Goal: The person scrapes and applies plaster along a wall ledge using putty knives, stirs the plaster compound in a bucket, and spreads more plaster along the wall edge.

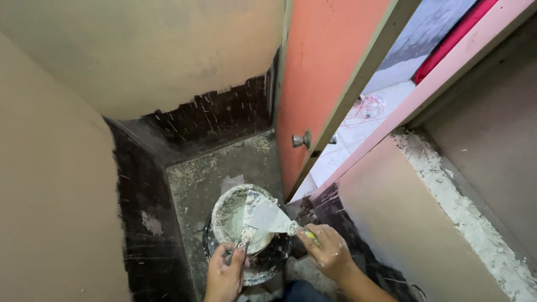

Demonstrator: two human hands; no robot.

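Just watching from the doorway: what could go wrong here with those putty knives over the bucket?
Putty could drip from the wide metal putty knife in the right hand onto the speckled grey floor. The left hand works a second small scraper above the round putty-caked bucket, which might tip.

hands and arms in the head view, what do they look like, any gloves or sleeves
No gloves and no sleeves in view: the left hand and right hand are bare, the right forearm bare up to the frame edge. Pale plaster smears speckle the fingers. No watch or rings can be made out.

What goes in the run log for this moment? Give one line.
left hand: grips small scraper | right hand: holds putty knife | both over putty bucket | floor: splattered
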